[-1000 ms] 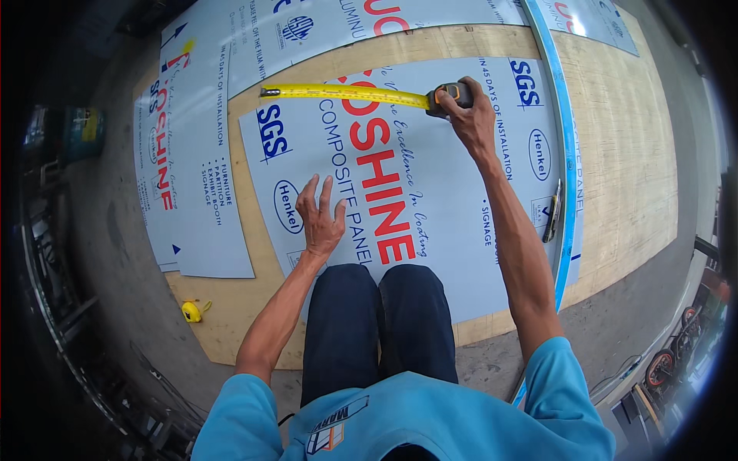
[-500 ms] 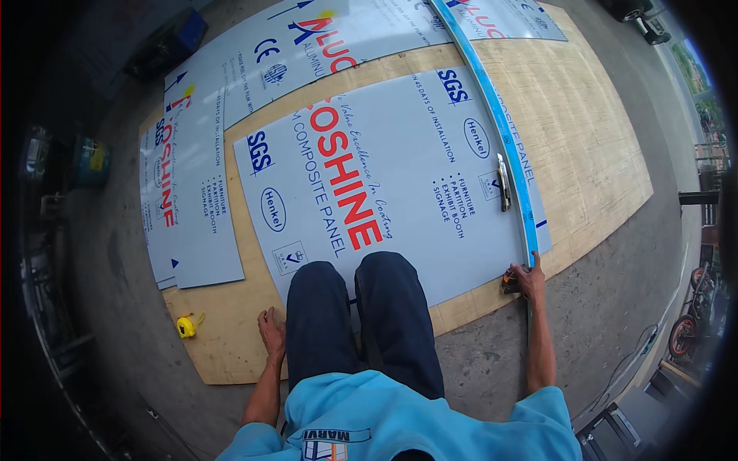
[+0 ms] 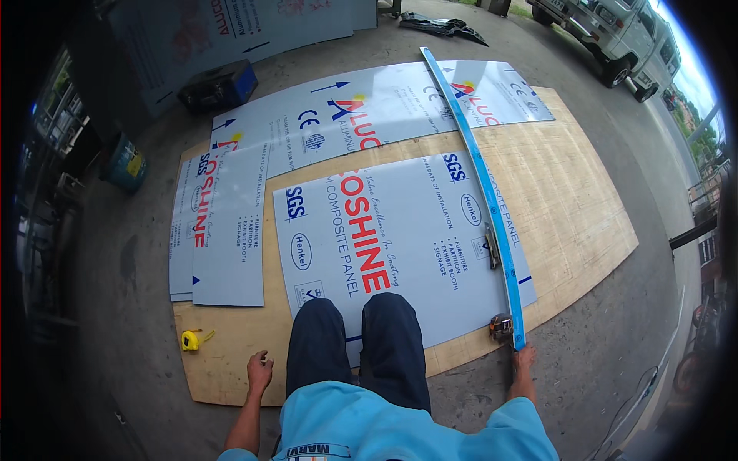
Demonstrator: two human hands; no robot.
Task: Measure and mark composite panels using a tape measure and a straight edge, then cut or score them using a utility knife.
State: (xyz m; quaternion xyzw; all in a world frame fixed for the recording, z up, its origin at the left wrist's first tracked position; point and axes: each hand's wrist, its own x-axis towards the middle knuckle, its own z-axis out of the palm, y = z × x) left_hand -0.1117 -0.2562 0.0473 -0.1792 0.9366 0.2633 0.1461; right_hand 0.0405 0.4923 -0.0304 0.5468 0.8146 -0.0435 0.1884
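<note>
My right hand (image 3: pixel 524 359) grips the near end of a long blue straightedge (image 3: pixel 484 180), its fingers partly hidden. The straightedge lies lengthwise across a white printed composite panel (image 3: pixel 415 261) and over another panel (image 3: pixel 400 100) at the far side. Beside its near end sits a dark tape measure (image 3: pixel 501 328), just off my right hand. Farther up, a utility knife (image 3: pixel 491 246) rests along its left side. My left hand (image 3: pixel 260 370) is empty, fingers loosely bent and apart, above the plywood left of my knees. A yellow tape measure (image 3: pixel 190 340) lies farther left.
Plywood sheeting (image 3: pixel 584 192) lies under the panels on the concrete floor. Another cut panel (image 3: pixel 231 230) is at the left. Beyond are a dark toolbox (image 3: pixel 219 86), a bucket (image 3: pixel 124 165) and leaning sheets (image 3: pixel 254 38). A white vehicle (image 3: pixel 615 34) stands far right.
My view has tipped up, showing more of the far side. My right hand has left the dark tape measure for the straightedge's end. My left hand has moved away from beside my knee.
</note>
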